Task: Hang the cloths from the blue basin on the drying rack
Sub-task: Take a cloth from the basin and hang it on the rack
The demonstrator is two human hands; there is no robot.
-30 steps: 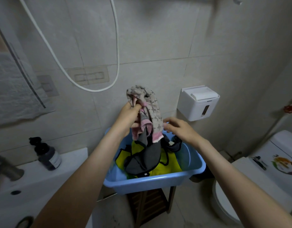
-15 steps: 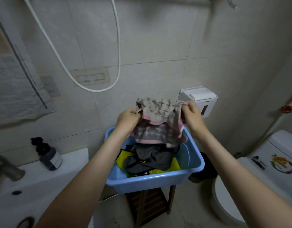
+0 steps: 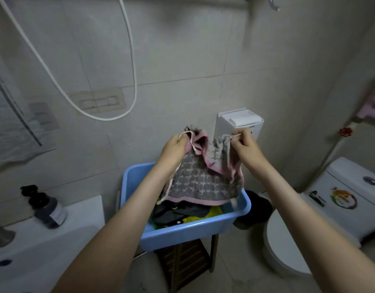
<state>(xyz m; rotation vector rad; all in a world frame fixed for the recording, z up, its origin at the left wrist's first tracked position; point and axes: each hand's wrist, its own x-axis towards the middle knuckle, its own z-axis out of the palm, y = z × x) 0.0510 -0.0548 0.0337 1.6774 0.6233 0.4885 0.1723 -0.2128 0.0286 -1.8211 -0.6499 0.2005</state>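
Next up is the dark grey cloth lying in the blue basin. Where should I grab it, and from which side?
Pinch a raised fold of the dark grey cloth from above, near the front: it lies crumpled on the yellow cloth, and the walls of the blue basin block the sides. The patterned cloth, gripped by the left hand and right hand, hangs over the back.

Dim, flat, greyish light all around me; the wall tiles (image 3: pixel 182 49) are evenly lit. Soft shadow pools under the blue basin (image 3: pixel 182 235). The cloth (image 3: pixel 203 182) I hold at centre looks sharpest. The sink (image 3: pixel 45 250) at near left and the toilet (image 3: pixel 288 250) at right smear and bend toward the edges.
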